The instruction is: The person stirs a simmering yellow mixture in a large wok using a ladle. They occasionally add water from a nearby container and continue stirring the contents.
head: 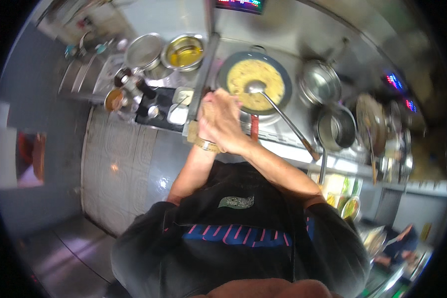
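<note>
My right hand (225,117) lies across my left hand (205,111), so the two press together in front of the stove. A gold-coloured watch (207,145) circles my left wrist. Most fingers are hidden or blurred, and no held item shows. Just beyond my hands is a dark frying pan (287,83) with a pale yellow liquid mixture (242,72) in it. A metal ladle (279,111) rests its bowl in the mixture, its handle slanting over the rim to the right. The pan's red handle (254,128) points towards me, beside my right wrist.
Left of a metal divider (205,67) stand a pot of yellow oil (186,54), a strainer (145,50) and seasoning containers (178,114). Several pots, including a saucepan (335,128), line the right side. Another person (402,242) is at the lower right, near food trays (335,184).
</note>
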The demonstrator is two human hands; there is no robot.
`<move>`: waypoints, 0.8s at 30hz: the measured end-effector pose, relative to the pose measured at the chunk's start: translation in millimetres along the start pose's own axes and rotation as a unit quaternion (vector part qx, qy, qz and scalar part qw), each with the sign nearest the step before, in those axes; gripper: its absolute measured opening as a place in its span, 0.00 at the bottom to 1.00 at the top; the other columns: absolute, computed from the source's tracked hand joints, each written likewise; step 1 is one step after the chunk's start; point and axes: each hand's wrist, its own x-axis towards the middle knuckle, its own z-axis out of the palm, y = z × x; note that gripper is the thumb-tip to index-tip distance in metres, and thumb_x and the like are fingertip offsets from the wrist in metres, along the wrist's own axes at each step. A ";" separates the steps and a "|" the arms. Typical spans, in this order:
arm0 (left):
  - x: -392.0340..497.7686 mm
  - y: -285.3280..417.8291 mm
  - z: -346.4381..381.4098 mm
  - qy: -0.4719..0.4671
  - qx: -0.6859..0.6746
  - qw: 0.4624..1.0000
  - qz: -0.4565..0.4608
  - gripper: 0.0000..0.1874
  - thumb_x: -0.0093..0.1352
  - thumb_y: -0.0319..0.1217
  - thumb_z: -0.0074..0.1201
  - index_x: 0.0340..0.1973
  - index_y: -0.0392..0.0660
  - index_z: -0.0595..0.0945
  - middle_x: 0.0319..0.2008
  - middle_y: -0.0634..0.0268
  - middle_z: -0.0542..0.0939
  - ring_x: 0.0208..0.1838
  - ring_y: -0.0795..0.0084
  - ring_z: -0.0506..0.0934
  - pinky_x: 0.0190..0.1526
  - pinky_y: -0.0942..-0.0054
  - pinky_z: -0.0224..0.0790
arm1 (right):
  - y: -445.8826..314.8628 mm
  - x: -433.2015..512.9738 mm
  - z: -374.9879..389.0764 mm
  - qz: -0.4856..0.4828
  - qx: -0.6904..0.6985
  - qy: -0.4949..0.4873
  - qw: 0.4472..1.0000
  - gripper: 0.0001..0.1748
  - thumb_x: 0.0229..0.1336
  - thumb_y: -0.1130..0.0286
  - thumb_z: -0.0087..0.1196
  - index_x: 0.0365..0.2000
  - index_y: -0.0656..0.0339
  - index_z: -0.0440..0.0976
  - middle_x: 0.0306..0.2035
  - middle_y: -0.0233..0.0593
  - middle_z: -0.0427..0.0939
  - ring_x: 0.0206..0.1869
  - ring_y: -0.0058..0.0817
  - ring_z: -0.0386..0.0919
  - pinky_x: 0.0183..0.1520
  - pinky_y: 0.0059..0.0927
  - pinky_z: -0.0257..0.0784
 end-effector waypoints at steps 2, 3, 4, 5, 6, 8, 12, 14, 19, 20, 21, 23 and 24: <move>9.1 10.3 -6.8 0.080 0.191 0.978 -0.001 0.34 0.76 0.56 0.46 0.62 0.40 0.74 0.59 0.49 0.78 0.62 0.53 0.77 0.66 0.55 0.69 | -33.9 -32.6 -58.6 -0.007 0.050 -0.175 0.983 0.58 0.67 0.34 0.47 0.77 0.67 0.39 0.78 0.67 0.41 0.82 0.52 0.38 0.82 0.48 0.38; 16.5 14.1 -0.8 0.078 0.370 0.925 0.027 0.34 0.75 0.56 0.46 0.61 0.38 0.75 0.59 0.48 0.78 0.62 0.53 0.77 0.67 0.54 0.69 | -42.4 -46.4 -83.4 0.006 0.044 -0.238 0.970 0.60 0.66 0.36 0.53 0.77 0.66 0.37 0.77 0.70 0.45 0.82 0.51 0.42 0.81 0.44 0.41; 18.3 24.2 5.3 0.097 0.540 0.834 0.060 0.34 0.74 0.56 0.47 0.60 0.37 0.75 0.60 0.47 0.79 0.62 0.53 0.78 0.67 0.53 0.69 | -38.4 -58.2 -105.6 0.069 0.199 -0.265 0.941 0.56 0.65 0.47 0.60 0.77 0.63 0.41 0.71 0.66 0.59 0.76 0.48 0.57 0.77 0.44 0.52; 16.8 30.3 9.2 0.088 0.472 0.876 0.041 0.31 0.75 0.53 0.45 0.57 0.36 0.76 0.58 0.47 0.79 0.62 0.52 0.77 0.68 0.50 0.67 | -34.6 -69.4 -127.3 0.139 0.344 -0.278 0.886 0.53 0.63 0.58 0.67 0.77 0.60 0.46 0.66 0.61 0.73 0.70 0.45 0.71 0.73 0.44 0.63; 15.1 36.0 13.8 0.082 0.402 0.912 0.021 0.28 0.76 0.50 0.43 0.54 0.36 0.76 0.57 0.46 0.79 0.62 0.50 0.77 0.70 0.48 0.66 | -15.6 -78.8 -149.5 0.136 0.333 -0.213 0.909 0.49 0.62 0.56 0.67 0.73 0.61 0.53 0.64 0.61 0.74 0.67 0.46 0.73 0.71 0.45 0.66; 1.8 30.1 46.7 0.131 0.066 0.986 -0.081 0.27 0.77 0.47 0.40 0.56 0.35 0.75 0.59 0.45 0.77 0.67 0.45 0.72 0.73 0.35 0.57 | 61.8 -112.2 -192.2 0.122 -0.151 0.040 0.980 0.41 0.58 0.51 0.68 0.64 0.63 0.67 0.59 0.62 0.77 0.62 0.47 0.77 0.65 0.47 0.72; -2.4 -0.7 4.1 0.065 0.109 0.977 -0.174 0.37 0.72 0.57 0.45 0.59 0.35 0.77 0.60 0.45 0.79 0.64 0.45 0.76 0.69 0.40 0.64 | 199.5 -175.0 -249.0 0.457 -0.192 -0.169 0.852 0.38 0.53 0.49 0.69 0.56 0.69 0.76 0.47 0.60 0.82 0.46 0.49 0.86 0.52 0.45 0.81; 8.4 -28.1 30.0 0.122 0.087 0.961 -0.232 0.38 0.71 0.59 0.47 0.57 0.33 0.78 0.57 0.44 0.80 0.62 0.42 0.77 0.66 0.41 0.68 | 226.7 -188.1 -249.1 0.473 -0.019 -0.167 0.865 0.31 0.54 0.51 0.67 0.47 0.69 0.81 0.39 0.58 0.84 0.39 0.48 0.87 0.46 0.45 0.82; 13.1 -73.8 47.8 0.160 0.087 0.945 -0.271 0.40 0.69 0.65 0.48 0.51 0.36 0.78 0.50 0.48 0.81 0.54 0.43 0.79 0.61 0.42 0.71 | 115.5 -175.4 -192.4 0.389 -0.141 -0.041 0.909 0.15 0.57 0.65 0.61 0.38 0.69 0.84 0.38 0.60 0.85 0.44 0.55 0.84 0.51 0.47 0.79; 16.2 -87.7 38.3 0.147 0.097 0.943 -0.282 0.40 0.69 0.65 0.49 0.52 0.37 0.78 0.49 0.49 0.81 0.53 0.44 0.79 0.60 0.44 0.72 | 98.6 -171.2 -184.6 0.420 -0.136 -0.033 0.897 0.15 0.58 0.67 0.60 0.40 0.69 0.83 0.41 0.60 0.85 0.46 0.54 0.84 0.53 0.47 0.79; 18.9 -104.6 33.1 0.137 0.108 0.940 -0.292 0.40 0.69 0.66 0.50 0.53 0.38 0.78 0.48 0.50 0.81 0.51 0.45 0.79 0.58 0.45 0.73 | 84.3 -166.7 -176.0 0.450 -0.129 -0.028 0.883 0.16 0.58 0.68 0.59 0.41 0.70 0.83 0.43 0.59 0.85 0.48 0.54 0.84 0.54 0.47 0.79; 30.3 -155.5 10.6 0.208 0.200 0.919 -0.270 0.28 0.70 0.54 0.57 0.49 0.42 0.77 0.43 0.57 0.80 0.44 0.56 0.80 0.45 0.49 0.76 | 54.4 -151.9 -155.1 0.423 -0.150 -0.042 0.893 0.17 0.58 0.71 0.56 0.46 0.70 0.81 0.47 0.58 0.84 0.50 0.51 0.84 0.56 0.44 0.80; 36.2 -180.8 -5.1 0.203 0.311 0.896 -0.242 0.21 0.71 0.46 0.60 0.47 0.44 0.76 0.40 0.60 0.80 0.38 0.62 0.81 0.36 0.53 0.78 | 67.5 -148.1 -130.2 0.408 -0.164 -0.001 0.898 0.18 0.57 0.71 0.58 0.46 0.71 0.81 0.48 0.57 0.84 0.51 0.50 0.84 0.56 0.43 0.80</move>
